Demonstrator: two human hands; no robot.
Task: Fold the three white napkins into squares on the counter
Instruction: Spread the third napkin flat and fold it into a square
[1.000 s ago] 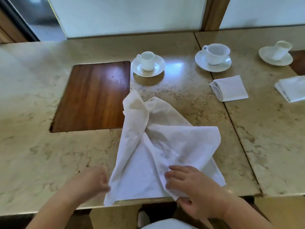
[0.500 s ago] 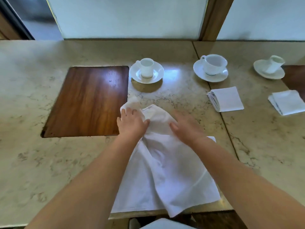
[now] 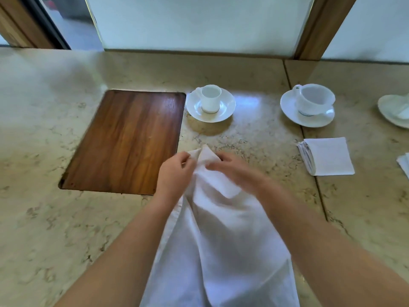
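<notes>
A large white napkin (image 3: 223, 247) lies unfolded and rumpled on the marble counter (image 3: 55, 218), running from the near edge up to my hands. My left hand (image 3: 174, 173) pinches the napkin's far corner from the left. My right hand (image 3: 234, 171) grips the same far end from the right, fingers curled over the cloth. A folded square napkin (image 3: 327, 157) lies to the right. The edge of another folded napkin (image 3: 404, 166) shows at the right border.
A wooden inset panel (image 3: 126, 140) sits left of my hands. A small cup on a saucer (image 3: 210, 105) stands just beyond them. A wider cup and saucer (image 3: 309, 105) stands further right, and a third saucer (image 3: 394, 111) is at the right edge.
Both hands moved from the near edge up to the napkin's far end and closed on its corner; the cloth is now drawn into a narrower strip.
</notes>
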